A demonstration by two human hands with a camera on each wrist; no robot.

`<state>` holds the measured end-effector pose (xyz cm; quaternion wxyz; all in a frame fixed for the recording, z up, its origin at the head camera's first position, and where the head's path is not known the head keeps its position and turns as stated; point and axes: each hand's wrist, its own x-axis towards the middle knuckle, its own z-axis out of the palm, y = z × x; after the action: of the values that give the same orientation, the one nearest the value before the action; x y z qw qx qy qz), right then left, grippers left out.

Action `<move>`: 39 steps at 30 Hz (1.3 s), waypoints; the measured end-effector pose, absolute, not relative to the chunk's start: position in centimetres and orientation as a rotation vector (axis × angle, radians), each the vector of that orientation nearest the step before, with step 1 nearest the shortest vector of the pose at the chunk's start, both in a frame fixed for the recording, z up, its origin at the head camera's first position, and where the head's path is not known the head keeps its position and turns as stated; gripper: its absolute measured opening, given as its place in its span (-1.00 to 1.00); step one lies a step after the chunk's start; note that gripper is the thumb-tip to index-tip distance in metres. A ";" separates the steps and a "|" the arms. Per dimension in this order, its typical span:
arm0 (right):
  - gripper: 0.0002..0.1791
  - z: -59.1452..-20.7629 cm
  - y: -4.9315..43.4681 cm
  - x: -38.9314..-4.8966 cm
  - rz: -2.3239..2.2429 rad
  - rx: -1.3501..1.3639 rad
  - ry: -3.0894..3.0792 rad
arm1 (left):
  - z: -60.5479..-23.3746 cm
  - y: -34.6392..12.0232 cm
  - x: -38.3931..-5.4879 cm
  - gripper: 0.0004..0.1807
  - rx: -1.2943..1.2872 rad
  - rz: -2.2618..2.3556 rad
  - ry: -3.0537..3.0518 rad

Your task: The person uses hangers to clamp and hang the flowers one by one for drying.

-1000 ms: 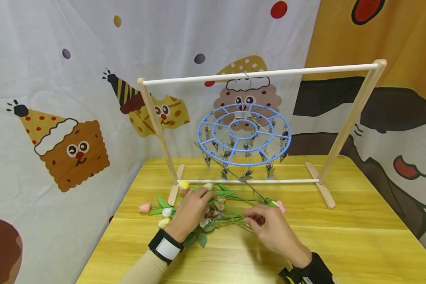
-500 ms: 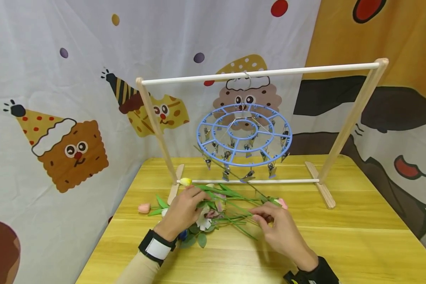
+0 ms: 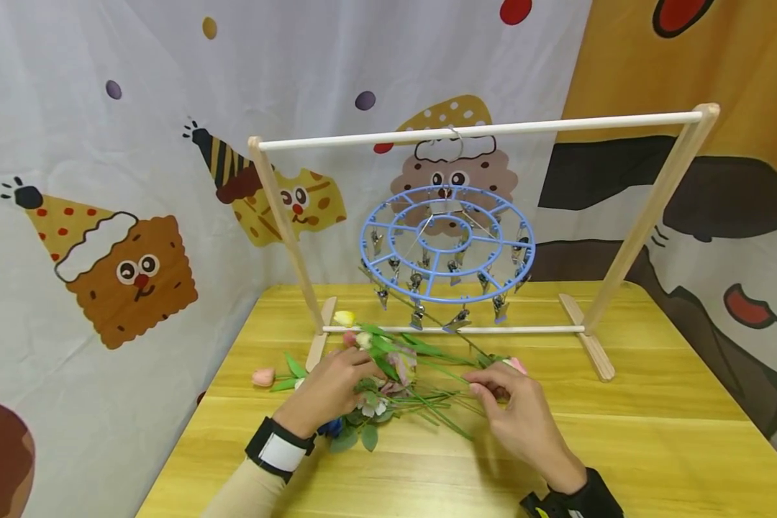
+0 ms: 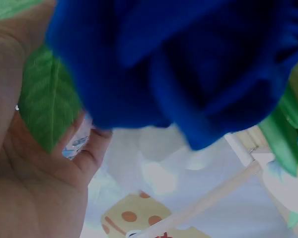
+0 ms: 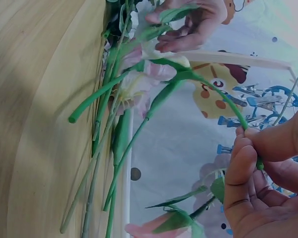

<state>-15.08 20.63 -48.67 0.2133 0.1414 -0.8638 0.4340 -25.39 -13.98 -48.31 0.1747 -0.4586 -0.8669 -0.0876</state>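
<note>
In the head view my right hand pinches the lower end of a thin green tulip stem between thumb and fingertips. The stem runs left into the pile of artificial flowers, where yellow and cream tulip heads lie beyond my left hand. That hand reaches among the leaves with fingers loosely bent and apart from the thumb. A green leaf shows beside its thumb, and a blue rose fills much of the left wrist view. Pale purple petals and loose stems lie between the hands.
Behind the pile stands a wooden rack with a round blue clip hanger, its metal clips dangling. A long stem leans up to the hanger from a pink flower. A peach tulip lies at the left.
My right hand has shifted right and slightly up with the pinched stem. My left hand has moved left, uncovering more petals. The yellow tulip head has risen towards the rack's lower bar.
</note>
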 end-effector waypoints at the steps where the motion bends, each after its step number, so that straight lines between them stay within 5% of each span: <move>1: -0.72 -48.6 20.6 -15.0 1.214 0.389 -2.396 | -48.2 -13.9 -25.3 -0.46 -1.297 -0.262 -2.472; 19: -0.72 -48.3 20.6 -15.0 1.218 0.414 -2.371 | -46.2 -13.5 -23.9 -0.34 -1.261 -0.285 -2.445; 39: -0.59 -44.9 19.7 -13.9 1.100 0.561 -2.267 | -44.1 -11.5 -24.3 -0.79 -1.153 -0.376 -2.030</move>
<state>-13.94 19.69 -44.87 0.2765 0.2090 -0.8439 0.4094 -24.34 -11.54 -44.06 0.3789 -0.4513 -0.7945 -0.1471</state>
